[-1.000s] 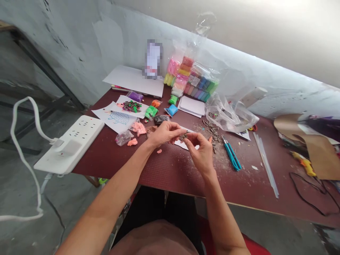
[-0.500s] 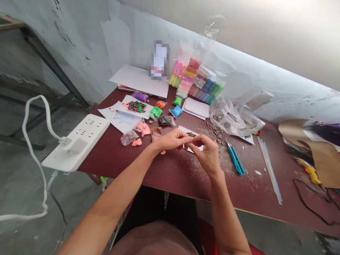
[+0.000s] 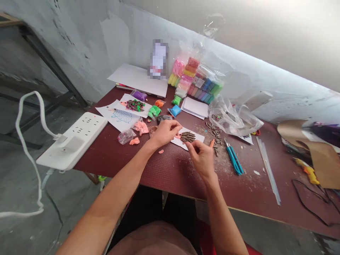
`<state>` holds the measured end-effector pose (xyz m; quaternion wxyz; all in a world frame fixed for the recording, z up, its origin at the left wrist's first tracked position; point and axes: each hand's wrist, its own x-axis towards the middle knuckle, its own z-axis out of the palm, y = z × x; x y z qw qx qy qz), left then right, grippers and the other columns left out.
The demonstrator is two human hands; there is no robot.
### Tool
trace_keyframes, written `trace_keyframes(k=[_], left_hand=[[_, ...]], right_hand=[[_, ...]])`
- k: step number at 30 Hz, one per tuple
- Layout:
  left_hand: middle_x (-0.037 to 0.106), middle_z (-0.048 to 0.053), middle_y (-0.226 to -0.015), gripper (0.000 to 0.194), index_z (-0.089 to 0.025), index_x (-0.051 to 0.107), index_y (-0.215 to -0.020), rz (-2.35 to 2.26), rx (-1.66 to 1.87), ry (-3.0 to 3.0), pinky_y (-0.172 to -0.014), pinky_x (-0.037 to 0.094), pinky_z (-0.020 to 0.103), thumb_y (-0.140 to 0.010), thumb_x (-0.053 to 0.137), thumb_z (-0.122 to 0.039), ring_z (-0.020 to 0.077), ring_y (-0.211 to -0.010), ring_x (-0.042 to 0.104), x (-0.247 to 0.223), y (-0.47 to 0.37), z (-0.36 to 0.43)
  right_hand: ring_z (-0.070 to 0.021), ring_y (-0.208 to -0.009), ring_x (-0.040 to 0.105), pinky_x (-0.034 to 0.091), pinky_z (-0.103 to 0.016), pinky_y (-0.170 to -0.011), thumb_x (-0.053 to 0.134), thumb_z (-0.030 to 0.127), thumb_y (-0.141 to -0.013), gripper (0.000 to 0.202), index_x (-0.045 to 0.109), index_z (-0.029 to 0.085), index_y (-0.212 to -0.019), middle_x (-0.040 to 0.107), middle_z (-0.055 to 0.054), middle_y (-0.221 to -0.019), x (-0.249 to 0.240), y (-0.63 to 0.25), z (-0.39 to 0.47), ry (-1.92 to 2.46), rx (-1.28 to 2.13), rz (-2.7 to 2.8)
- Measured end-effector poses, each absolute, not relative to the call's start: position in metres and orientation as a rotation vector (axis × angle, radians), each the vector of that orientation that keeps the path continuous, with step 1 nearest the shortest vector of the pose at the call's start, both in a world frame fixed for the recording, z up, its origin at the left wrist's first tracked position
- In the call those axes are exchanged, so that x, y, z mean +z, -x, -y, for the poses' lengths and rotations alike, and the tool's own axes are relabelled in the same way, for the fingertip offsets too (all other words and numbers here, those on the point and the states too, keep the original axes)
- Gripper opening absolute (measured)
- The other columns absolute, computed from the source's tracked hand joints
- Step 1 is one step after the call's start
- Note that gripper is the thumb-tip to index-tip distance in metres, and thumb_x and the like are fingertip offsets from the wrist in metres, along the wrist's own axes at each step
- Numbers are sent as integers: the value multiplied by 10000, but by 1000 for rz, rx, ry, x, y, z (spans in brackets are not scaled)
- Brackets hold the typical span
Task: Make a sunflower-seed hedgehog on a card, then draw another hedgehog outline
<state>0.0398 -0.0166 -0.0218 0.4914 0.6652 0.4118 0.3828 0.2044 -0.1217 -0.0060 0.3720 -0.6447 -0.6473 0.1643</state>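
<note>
A white paper card (image 3: 198,137) lies on the dark red table with sunflower seeds (image 3: 188,136) packed in overlapping rows and a bit of pink clay (image 3: 177,135) at their left end. My left hand (image 3: 166,134) is over the card's left side, thumb and fingertips pinched together; whatever is between them is too small to make out. At the card's front edge, my right hand (image 3: 202,156) also pinches, its fingertips close beside the seeds. Just behind that hand shows an orange pointed piece (image 3: 211,143), partly hidden. Loose sunflower seeds (image 3: 214,131) are scattered to the right.
A teal-handled cutting tool (image 3: 234,159) and clear sticks (image 3: 268,171) lie to the right, with a yellow glue gun (image 3: 308,171) beyond. Packets of coloured clay (image 3: 154,112), a drawing (image 3: 120,117) and a second seed-covered card (image 3: 143,110) sit left. A power strip (image 3: 77,141) juts at the table's left edge.
My hands were together above the card and have moved apart, left hand leftward, right hand slightly down. The seeds and pink clay on the card are now uncovered.
</note>
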Motion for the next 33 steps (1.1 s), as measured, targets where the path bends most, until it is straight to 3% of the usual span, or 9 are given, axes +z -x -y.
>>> trace_keyframes(k=[4,9,13,20,27,33], left_hand=[[708,13,-686,190,-151,750,-882,-1088,939,-1757,-570,437,219,-903,562,-135,130,-573,594,-25,-42,18],[716,11,-703,198,-157,747,-897,-1085,984,-1721,-576,450,214,-905,549,-163,134,-579,624,-25,-36,14],[717,14,-704,194,-154,745,-881,-1097,996,-1712,-580,451,217,-885,551,-147,133,-576,622,-24,-36,13],[713,12,-692,185,-159,744,-848,-1121,1034,-1725,-575,461,222,-867,561,-145,141,-594,631,-23,-36,14],[694,-2,-670,164,-156,731,-879,-1180,1268,-1577,-565,484,197,-909,570,-160,102,-533,605,-21,-25,5],[692,4,-672,145,-146,729,-880,-1184,1308,-1527,-510,475,177,-909,587,-142,81,-497,588,-19,-23,3]], right_hand=[[-188,-752,659,483,-294,-705,598,215,-924,157,751,216,-888,742,-53,-859,-11,-186,121,1635,531,1849],[-175,-752,660,471,-286,-733,604,111,-886,215,778,224,-944,760,-40,-892,-10,-177,106,1663,536,1979],[-165,-668,623,401,-275,-665,661,193,-922,110,732,210,-840,745,-21,-783,-8,-175,93,1719,504,1994],[-152,-610,565,320,-275,-618,625,326,-992,294,631,214,-720,679,-12,-677,-23,-160,103,1670,347,2075],[-178,-832,651,429,-259,-742,590,229,-1001,139,707,218,-928,735,-48,-891,-37,-152,113,1559,309,2166],[-181,-917,674,506,-293,-852,550,188,-978,209,752,220,-1019,745,-67,-1004,-39,-157,110,1417,512,1930]])
